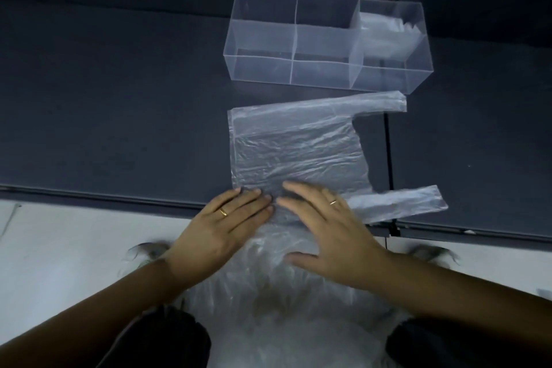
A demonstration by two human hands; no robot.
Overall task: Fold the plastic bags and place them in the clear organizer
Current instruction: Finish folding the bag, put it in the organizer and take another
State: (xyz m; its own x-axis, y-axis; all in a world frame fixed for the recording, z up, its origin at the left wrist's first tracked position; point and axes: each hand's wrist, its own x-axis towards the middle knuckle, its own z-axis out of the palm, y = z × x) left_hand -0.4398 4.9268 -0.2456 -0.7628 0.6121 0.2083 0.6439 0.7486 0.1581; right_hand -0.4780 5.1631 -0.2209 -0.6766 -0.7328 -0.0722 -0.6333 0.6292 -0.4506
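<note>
Both my hands lie flat, fingers straight and holding nothing. My left hand [227, 227] and right hand [328, 230] press side by side on the near edge of a thin clear plastic bag [298, 146], fingertips almost meeting. The bag is spread flat on the dark bench [119, 98], its two handles [385, 100] pointing to my right. Just beyond it, not touching, stands the clear organizer [263, 39], with a folded bag [385, 33] in its right-hand end compartment. Under my wrists, on my lap, sits a loose heap of more plastic bags [283, 308]. Each hand wears a gold ring [223, 212].
</note>
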